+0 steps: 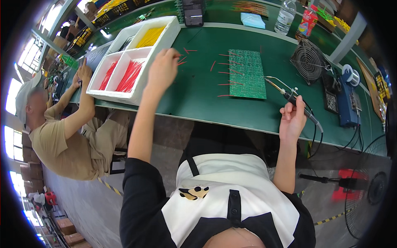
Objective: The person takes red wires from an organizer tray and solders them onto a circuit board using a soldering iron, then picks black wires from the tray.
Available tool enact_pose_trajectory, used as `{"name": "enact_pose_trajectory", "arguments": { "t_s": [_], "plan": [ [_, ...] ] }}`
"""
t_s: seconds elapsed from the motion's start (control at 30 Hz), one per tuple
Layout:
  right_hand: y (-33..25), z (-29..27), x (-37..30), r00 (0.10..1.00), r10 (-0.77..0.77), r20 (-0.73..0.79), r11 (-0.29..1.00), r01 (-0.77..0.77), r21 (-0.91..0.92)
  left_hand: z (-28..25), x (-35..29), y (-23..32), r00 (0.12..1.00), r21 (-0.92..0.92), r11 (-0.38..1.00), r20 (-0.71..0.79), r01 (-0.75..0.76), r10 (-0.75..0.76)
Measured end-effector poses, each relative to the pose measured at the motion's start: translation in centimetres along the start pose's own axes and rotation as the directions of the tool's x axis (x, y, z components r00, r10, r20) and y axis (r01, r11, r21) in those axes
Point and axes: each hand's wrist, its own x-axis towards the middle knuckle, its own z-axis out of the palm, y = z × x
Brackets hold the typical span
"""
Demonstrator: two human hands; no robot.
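Observation:
My left hand [163, 69] is over the bench beside a white foam box [138, 56]. Its fingers are closed at short red wires [182, 61] that fan out past the fingertips; how many it grips is hidden. My right hand [293, 118] is wrapped round a soldering iron [288, 95], with its tip pointing at the right edge of a green circuit board [252, 76]. Along the board's left edge, several red wires [235, 72] stick out to the left. One loose red wire [213, 65] lies between the board and my left hand.
Red and yellow wires [150, 37] fill compartments of the foam box. Right of the board stand a round black fan [308, 62], a blue soldering station [349, 101] and a solder spool [350, 76]. Two bottles [285, 17] stand behind. A co-worker [68, 128] sits at left.

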Motion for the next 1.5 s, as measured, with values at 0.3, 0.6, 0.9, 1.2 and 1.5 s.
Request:
{"name": "enact_pose_trajectory", "arguments": {
  "t_s": [0.3, 0.6, 0.9, 1.2, 1.5],
  "plan": [
    [0.3, 0.0, 0.0, 0.995, -0.099, 0.034, 0.992, 0.101, -0.076, 2.3, -0.4, -3.8, 0.979, 0.499, 0.86, 0.206, -0.107, 0.003],
    [-0.5, -0.2, 0.2, 0.99, -0.111, 0.09, 0.968, 0.129, -0.216, 1.4, -0.7, -4.2, 0.978, 0.351, 0.935, 0.208, -0.057, -0.018],
    [-0.3, -0.4, -0.2, 0.992, -0.069, 0.108, 0.985, 0.085, -0.149, -0.2, -0.6, -2.0, 0.995, 0.218, 0.972, -0.039, -0.085, 0.095],
    [-0.2, -1.0, -0.5, 0.989, -0.112, 0.093, 0.987, 0.122, -0.109, -0.1, -0.8, 3.3, 0.987, -0.013, 0.999, -0.155, -0.048, 0.046],
    [0.4, 0.2, -1.6, 0.993, -0.063, 0.099, 0.972, 0.084, -0.219, 3.9, -3.6, 11.6, 0.93, -0.438, 0.837, 0.005, -0.329, 0.368]
  ]
}}
